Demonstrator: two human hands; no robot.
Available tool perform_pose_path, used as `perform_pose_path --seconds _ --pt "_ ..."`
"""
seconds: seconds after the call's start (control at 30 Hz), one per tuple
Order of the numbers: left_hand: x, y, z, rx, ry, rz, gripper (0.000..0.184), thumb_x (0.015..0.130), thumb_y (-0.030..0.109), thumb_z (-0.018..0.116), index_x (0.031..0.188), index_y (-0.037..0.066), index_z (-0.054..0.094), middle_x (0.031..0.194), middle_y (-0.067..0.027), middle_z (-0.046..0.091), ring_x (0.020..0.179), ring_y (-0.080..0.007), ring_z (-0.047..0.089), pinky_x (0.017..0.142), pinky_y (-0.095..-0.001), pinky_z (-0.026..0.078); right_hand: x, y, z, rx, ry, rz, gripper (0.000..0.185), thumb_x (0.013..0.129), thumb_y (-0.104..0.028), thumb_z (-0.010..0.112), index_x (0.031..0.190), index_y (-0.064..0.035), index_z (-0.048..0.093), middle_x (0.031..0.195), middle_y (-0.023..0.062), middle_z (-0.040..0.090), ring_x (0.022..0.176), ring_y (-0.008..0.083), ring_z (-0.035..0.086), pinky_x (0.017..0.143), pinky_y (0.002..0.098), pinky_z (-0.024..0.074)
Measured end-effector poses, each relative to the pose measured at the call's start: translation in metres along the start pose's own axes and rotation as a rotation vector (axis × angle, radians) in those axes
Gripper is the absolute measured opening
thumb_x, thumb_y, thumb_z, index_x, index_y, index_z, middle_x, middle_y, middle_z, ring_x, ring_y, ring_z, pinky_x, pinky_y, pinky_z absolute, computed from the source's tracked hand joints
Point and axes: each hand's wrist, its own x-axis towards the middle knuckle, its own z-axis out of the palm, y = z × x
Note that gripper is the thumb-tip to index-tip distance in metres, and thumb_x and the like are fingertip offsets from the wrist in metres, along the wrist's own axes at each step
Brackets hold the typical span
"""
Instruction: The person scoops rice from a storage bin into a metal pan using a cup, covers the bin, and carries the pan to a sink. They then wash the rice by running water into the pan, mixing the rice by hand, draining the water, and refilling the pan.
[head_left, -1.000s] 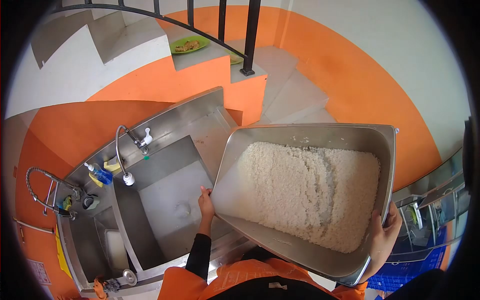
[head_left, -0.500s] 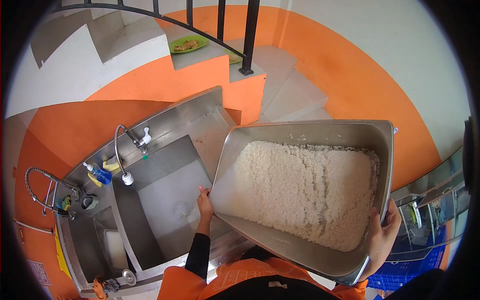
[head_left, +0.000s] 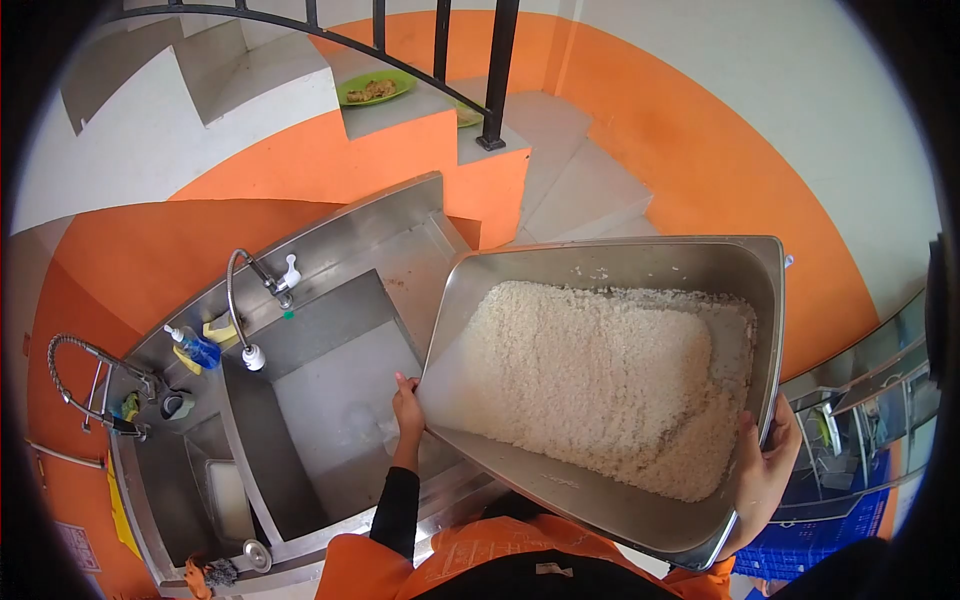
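Observation:
A deep steel pan (head_left: pixel 600 262) is held up in front of me, partly over the right end of the sink. Wet-looking white rice (head_left: pixel 590 380) covers most of its bottom, with a bare patch of metal near the right end. My left hand (head_left: pixel 408 408) is closed on the pan's left rim, thumb up along the edge. My right hand (head_left: pixel 768 470) grips the right side near the lower corner, its thumb inside the rim. The fingers under the pan are partly hidden.
Left of the pan stands a steel sink (head_left: pixel 270 480) with cloudy water in the large basin. A tap (head_left: pixel 250 320), a blue soap bottle (head_left: pixel 197 350) and a spray tap (head_left: pixel 90 390) line its back. Stairs (head_left: pixel 590 190) rise behind; a blue crate (head_left: pixel 810 540) is at lower right.
The rice has slid within the pan, baring a patch near the right end and losing its ridges. The pan and both hands have barely moved.

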Motion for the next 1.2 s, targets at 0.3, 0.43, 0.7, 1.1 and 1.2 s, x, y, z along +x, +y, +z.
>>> perform_pose_path --seconds 0.3,0.43,0.7,1.1,1.2 --pt "-0.003 -0.001 0.000 -0.031 -0.002 0.014 0.075 0.088 0.059 0.018 0.072 -0.002 0.058 0.065 -0.0035 0.052 0.064 -0.0137 0.044 0.065 -0.0256 0.036 -0.001 -0.004 0.000 -0.010 -0.010 -0.023 0.011 0.079 0.004 0.049 0.090 0.0045 0.051 0.067 -0.0027 0.042 0.063 0.0050 0.036 0.057 0.0187 0.0286" --pt "-0.006 0.003 0.000 -0.053 0.007 -0.006 0.073 0.089 0.055 0.023 0.076 -0.007 0.059 0.071 -0.0089 0.057 0.069 -0.0167 0.049 0.070 -0.0284 0.038 -0.001 -0.003 -0.003 0.000 -0.040 0.005 0.011 0.079 0.004 0.049 0.089 0.0044 0.051 0.067 -0.0028 0.043 0.062 0.0048 0.036 0.057 0.0185 0.0285" --pt "0.000 -0.011 0.001 -0.103 -0.012 0.047 0.071 0.090 0.055 0.018 0.072 -0.001 0.058 0.066 -0.0030 0.053 0.064 -0.0130 0.045 0.065 -0.0256 0.036 -0.001 -0.006 -0.002 -0.007 -0.029 -0.006 0.010 0.078 0.003 0.049 0.087 0.0037 0.052 0.066 -0.0033 0.041 0.061 0.0046 0.035 0.056 0.0186 0.0281" --pt "-0.004 -0.007 0.001 -0.092 0.006 0.055 0.068 0.090 0.053 0.021 0.073 -0.001 0.057 0.067 -0.0034 0.053 0.065 -0.0140 0.045 0.066 -0.0262 0.036 -0.002 -0.004 -0.001 0.008 -0.025 -0.044 0.013 0.078 0.004 0.049 0.091 0.0048 0.052 0.067 -0.0020 0.043 0.063 0.0056 0.036 0.058 0.0185 0.0294" --pt "-0.005 -0.003 0.001 -0.090 -0.005 0.050 0.068 0.090 0.053 0.020 0.073 -0.002 0.057 0.067 -0.0037 0.053 0.066 -0.0143 0.046 0.067 -0.0262 0.036 -0.003 -0.005 -0.004 -0.026 -0.034 0.014 0.014 0.078 0.004 0.049 0.091 0.0050 0.052 0.067 -0.0016 0.043 0.064 0.0056 0.037 0.059 0.0187 0.0298"
